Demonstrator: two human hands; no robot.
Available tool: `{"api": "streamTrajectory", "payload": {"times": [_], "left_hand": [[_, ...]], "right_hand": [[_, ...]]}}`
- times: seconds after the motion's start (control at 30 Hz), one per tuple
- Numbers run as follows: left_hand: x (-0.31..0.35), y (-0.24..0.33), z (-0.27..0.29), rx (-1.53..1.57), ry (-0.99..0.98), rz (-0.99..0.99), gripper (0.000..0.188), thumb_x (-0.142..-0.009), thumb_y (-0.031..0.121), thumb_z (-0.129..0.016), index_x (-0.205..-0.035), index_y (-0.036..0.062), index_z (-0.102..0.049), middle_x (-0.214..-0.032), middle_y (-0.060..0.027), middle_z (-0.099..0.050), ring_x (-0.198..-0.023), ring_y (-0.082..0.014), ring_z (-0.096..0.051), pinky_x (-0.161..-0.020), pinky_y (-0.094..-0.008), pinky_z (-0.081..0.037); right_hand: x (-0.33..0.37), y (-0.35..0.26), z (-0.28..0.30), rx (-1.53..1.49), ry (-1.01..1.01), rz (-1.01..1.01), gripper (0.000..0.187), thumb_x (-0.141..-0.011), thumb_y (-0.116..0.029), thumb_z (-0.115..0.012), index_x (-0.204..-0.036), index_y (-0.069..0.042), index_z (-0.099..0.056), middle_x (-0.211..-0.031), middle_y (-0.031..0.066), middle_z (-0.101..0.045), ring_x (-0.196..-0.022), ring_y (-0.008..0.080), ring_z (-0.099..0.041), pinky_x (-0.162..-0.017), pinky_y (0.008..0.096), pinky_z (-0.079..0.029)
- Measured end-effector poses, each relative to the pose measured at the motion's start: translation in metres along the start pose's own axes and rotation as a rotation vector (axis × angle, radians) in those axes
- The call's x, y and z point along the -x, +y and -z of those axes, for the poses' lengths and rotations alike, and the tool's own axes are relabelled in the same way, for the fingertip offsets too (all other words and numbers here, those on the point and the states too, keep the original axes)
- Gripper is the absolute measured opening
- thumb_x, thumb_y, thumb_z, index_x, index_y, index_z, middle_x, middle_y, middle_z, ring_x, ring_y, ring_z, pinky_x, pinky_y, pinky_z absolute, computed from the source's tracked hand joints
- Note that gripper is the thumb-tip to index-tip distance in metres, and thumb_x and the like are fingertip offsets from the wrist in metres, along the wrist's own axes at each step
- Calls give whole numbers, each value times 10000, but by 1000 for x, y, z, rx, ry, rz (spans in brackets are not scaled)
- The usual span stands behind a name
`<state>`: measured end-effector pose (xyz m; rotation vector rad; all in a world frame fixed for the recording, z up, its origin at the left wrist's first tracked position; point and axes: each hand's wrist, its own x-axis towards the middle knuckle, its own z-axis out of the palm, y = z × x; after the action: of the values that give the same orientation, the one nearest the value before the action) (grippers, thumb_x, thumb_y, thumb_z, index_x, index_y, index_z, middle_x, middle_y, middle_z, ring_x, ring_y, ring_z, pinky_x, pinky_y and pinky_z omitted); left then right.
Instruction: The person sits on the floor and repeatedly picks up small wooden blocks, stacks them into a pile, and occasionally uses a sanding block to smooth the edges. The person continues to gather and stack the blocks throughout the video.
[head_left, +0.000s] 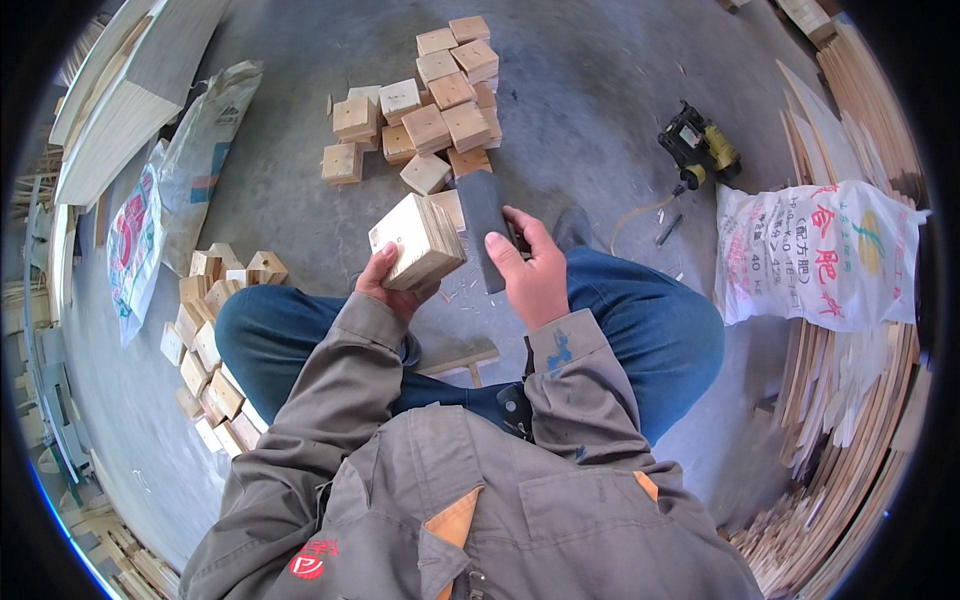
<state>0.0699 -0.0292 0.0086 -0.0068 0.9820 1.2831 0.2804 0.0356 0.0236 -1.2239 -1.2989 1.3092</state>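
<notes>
My left hand (383, 286) is wrapped round the lower left of a pale, layered wooden block (418, 245), holding it up over the floor between my knees. Just to its right, my right hand (535, 272) grips a long, dark grey sanding block (483, 228) by its right side, with the thumb on its near face. The grey block stands nearly upright, close to the right edge of the wooden one; whether they touch I cannot tell. Beyond my hands, similar wooden blocks (428, 128) lie piled on the floor.
More wooden blocks (210, 350) are heaped by my left knee. A black and yellow power tool (698, 142) with a cord lies at the far right, near a stuffed white sack (820, 252). Long wood strips (850, 400) line the right side; stacked boards (130, 110) stand far left.
</notes>
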Motion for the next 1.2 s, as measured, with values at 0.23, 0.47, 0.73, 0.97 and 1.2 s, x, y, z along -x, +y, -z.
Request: {"api": "streamTrajectory", "payload": {"times": [0.23,0.47,0.73,0.97,1.2], "left_hand": [[-6,-3,12,29,-8,-27,733,-871,405,-723,-1479,123,-427,-1350,-128,-611,-1206,-330,-621,-1002,-518,-513],[11,10,-11,-52,-373,3,875,-783,423,-774,-1502,95,-400,-1391,-125,-579,-1222,-337,-615,-1021,-513,-514],[0,3,-7,62,-388,-128,953,-706,77,-788,-1548,120,-344,-1452,-182,-512,-1328,-385,-536,-1083,-567,-467],[-4,3,2,69,-309,-155,944,-718,0,-749,-1554,163,-343,-1487,-169,-482,-1340,-405,-521,-1084,-602,-459],[-3,12,1,124,-133,-341,930,-715,7,-748,-1539,173,-352,-1488,-151,-468,-1331,-409,-514,-1025,-621,-491]], "right_hand": [[12,-25,-11,137,-186,61,492,-904,-273,-709,-1292,16,-614,-1229,236,-640,-1141,354,-622,-1002,402,-478],[-2,7,7,458,61,-141,503,-905,-287,-719,-1278,33,-610,-1206,247,-652,-1109,367,-635,-975,413,-493],[0,-6,-3,-14,43,-5,480,-912,-246,-721,-1287,31,-609,-1180,212,-664,-1080,304,-650,-959,379,-499],[3,-1,-6,34,-52,-59,474,-900,-257,-724,-1267,24,-622,-1187,218,-655,-1085,314,-641,-955,388,-499],[5,-8,4,294,-175,-131,497,-861,-301,-724,-1237,15,-645,-1203,238,-653,-1122,352,-632,-971,410,-491]]}}
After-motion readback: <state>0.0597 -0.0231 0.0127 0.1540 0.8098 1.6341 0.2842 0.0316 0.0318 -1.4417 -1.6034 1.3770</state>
